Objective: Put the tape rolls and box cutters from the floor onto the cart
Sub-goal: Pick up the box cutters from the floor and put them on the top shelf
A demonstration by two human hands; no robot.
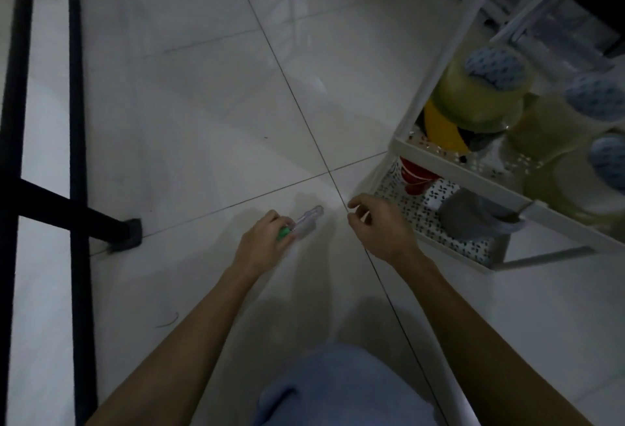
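Your left hand (267,239) is closed around a clear, green-tipped box cutter (302,225) just above the floor (203,121), while your right hand (378,226) hangs loosely curled and empty beside the cart (436,168), probably ready to receive it.

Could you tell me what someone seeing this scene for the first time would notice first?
The eye lands first on the left hand low in the middle, closed around a clear box cutter with a green part, just above the pale tiled floor. Next come the big yellowish tape rolls crowded on the white cart at the right. The right hand is empty, fingers curled, near the cart's lower shelf.
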